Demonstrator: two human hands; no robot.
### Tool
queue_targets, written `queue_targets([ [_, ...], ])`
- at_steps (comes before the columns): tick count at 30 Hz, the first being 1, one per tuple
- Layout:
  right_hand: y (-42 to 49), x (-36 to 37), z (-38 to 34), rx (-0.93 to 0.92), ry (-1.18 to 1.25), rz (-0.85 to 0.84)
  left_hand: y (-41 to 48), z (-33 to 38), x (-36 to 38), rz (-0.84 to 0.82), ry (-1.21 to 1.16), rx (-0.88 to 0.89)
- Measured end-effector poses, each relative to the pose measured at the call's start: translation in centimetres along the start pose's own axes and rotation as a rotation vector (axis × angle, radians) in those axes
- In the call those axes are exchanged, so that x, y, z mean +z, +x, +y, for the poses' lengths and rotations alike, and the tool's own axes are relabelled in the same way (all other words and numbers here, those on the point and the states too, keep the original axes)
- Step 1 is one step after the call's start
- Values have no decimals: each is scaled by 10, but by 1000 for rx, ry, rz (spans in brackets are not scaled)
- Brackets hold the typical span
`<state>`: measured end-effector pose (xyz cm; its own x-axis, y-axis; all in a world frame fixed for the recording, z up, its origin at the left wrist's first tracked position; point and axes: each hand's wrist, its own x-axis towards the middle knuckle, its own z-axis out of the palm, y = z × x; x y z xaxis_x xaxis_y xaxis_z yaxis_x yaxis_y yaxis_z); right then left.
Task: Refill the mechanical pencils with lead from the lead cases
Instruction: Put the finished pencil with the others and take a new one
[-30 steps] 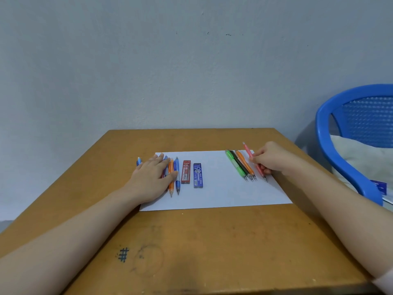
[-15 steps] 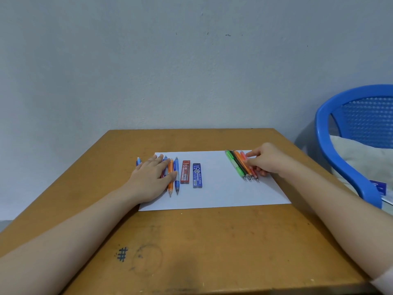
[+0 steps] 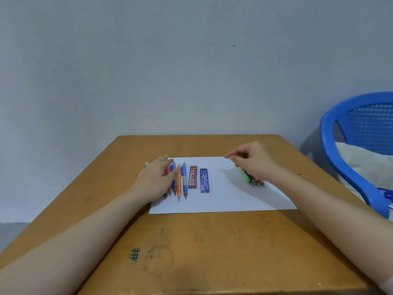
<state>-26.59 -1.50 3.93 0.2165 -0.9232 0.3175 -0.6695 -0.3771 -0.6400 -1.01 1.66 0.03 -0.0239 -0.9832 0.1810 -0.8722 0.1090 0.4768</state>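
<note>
Against the grey wall (image 3: 191, 81) stands a wooden table (image 3: 212, 252), with a blue chair (image 3: 331, 150) at its right. On the table lies a white sheet (image 3: 223, 199). The left hand (image 3: 156, 179) lies flat, fingers straight, on the left row of pencils (image 3: 179, 184). The right hand (image 3: 255, 161) hovers over the right row of pencils (image 3: 246, 177), relaxed, fingers loosely curled, gripping nothing. Between the rows lie a red lead case (image 3: 192, 177) and, just right of it, a blue lead case (image 3: 204, 180).

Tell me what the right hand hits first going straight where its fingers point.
Likely the left hand, at its fingertips: the right hand points left along the far edge of the paper, beyond the red lead case. Height unclear.
</note>
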Motion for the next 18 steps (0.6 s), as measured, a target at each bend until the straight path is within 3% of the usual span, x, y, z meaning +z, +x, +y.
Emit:
queue_targets([
  [3,3,17,-20,-72,-2,-88,3,-6,-4,41,25,-28],
  [8,15,45,-50,-203,-233,-367,6,-11,-3,12,50,-90],
  [11,30,57,-59,-254,-353,-439,6,-11,-2,14,61,-71],
  [18,51,63,-59,-152,-354,-677,8,-11,0,1,88,-75],
])
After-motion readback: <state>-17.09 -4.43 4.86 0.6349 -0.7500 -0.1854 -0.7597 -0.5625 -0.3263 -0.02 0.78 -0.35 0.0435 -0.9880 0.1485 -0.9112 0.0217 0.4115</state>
